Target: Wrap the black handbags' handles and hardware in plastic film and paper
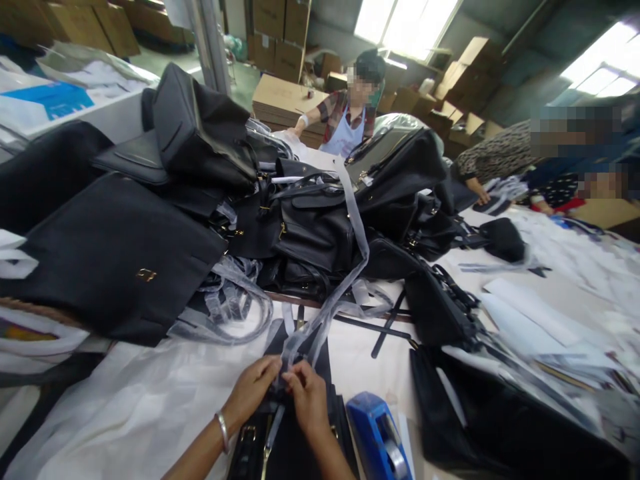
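In front of me on the table lies a black leather bag with gold buckles and a gold zip. Over its upper part my left hand and my right hand come close together, fingers pinched on a clear plastic strip. This crinkled strip runs up from my fingers across the pile of bags behind. A silver bracelet circles my left wrist. Just right of my right forearm stands a blue tape dispenser. What lies directly beneath my fingertips is partly hidden.
Black bags are heaped across the table ahead, with one large flap bag at the left. Another black bag lies at the right. White wrapping sheets cover the left front. Co-workers stand at the far side, near cardboard boxes.
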